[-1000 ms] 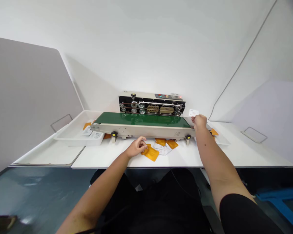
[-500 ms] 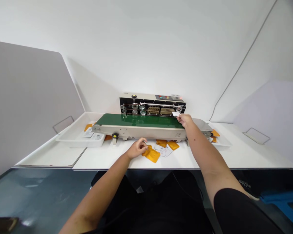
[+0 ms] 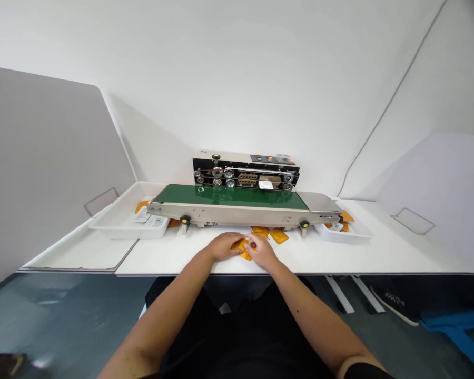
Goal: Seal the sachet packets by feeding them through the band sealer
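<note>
My left hand and my right hand come together over the table's front part. Both are closed on a small orange packet, my left hand from its left side and my right hand from its right; the fingers hide much of it. More orange packets and a white one lie just beyond my right hand. A white packet sits upright at the band sealer, above its green conveyor belt, with no hand on it.
A white tray with orange and white packets stands at the belt's left end. Another white tray with packets is under the metal plate at the right end. A grey cable runs along the wall.
My right hand has let go of the white packet at the sealer and come back to the orange packet by my left hand. The white packet has moved left along the sealer.
</note>
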Action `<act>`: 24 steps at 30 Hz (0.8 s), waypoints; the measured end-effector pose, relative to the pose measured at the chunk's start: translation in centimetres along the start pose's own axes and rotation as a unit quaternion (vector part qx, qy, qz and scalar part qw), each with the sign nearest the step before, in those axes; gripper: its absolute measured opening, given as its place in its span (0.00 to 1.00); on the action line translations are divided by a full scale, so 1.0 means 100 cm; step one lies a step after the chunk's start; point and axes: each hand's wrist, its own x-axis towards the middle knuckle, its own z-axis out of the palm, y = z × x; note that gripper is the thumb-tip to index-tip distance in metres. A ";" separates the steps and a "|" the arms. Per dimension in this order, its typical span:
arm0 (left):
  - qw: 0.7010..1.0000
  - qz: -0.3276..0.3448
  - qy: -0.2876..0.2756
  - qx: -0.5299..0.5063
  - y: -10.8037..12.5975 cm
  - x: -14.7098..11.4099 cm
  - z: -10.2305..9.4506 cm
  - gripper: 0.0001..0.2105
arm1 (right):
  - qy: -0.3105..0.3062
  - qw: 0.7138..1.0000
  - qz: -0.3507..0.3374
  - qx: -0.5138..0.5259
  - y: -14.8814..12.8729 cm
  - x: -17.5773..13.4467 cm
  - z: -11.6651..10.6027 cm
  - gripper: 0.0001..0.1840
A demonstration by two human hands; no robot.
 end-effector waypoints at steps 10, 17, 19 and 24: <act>0.978 -0.057 0.182 -0.090 0.000 0.001 -0.011 0.23 | 0.013 0.999 -0.005 -0.035 0.011 -0.001 0.006 0.32; 0.942 -0.114 0.264 -0.174 -0.004 0.000 -0.015 0.15 | 0.051 0.997 -0.036 -0.035 0.006 -0.002 0.005 0.34; 0.931 -0.130 0.234 -0.250 -0.003 0.000 -0.011 0.12 | 0.080 0.996 -0.042 -0.027 0.005 -0.002 0.003 0.30; 0.883 -0.157 0.111 -0.428 0.006 -0.004 -0.002 0.20 | 0.163 0.986 0.023 0.022 0.009 -0.003 -0.003 0.12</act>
